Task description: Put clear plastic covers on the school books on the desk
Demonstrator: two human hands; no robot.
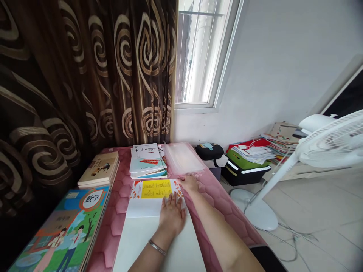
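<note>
In front of me a book (144,241) lies with its broad white side up. Along its far end runs a yellow printed panel (155,188) with red and orange petal shapes at its sides. My left hand (172,216) lies flat on the white part, fingers spread and reaching the panel's near edge; a silver bangle is on that wrist. At the panel's far right corner, my right hand (190,184) has its fingers closed on the edge. Just beyond is a stack of clear plastic sheets (185,158), beside a small pile of books (148,158).
Schoolbooks (65,230) and tan books (99,170) are stacked on the left of the pink quilted surface (119,206). Behind hangs a brown patterned curtain (127,75). To the right are a black case (209,152), a paper-filled bin (244,170) and a white fan (283,177) with floor cables.
</note>
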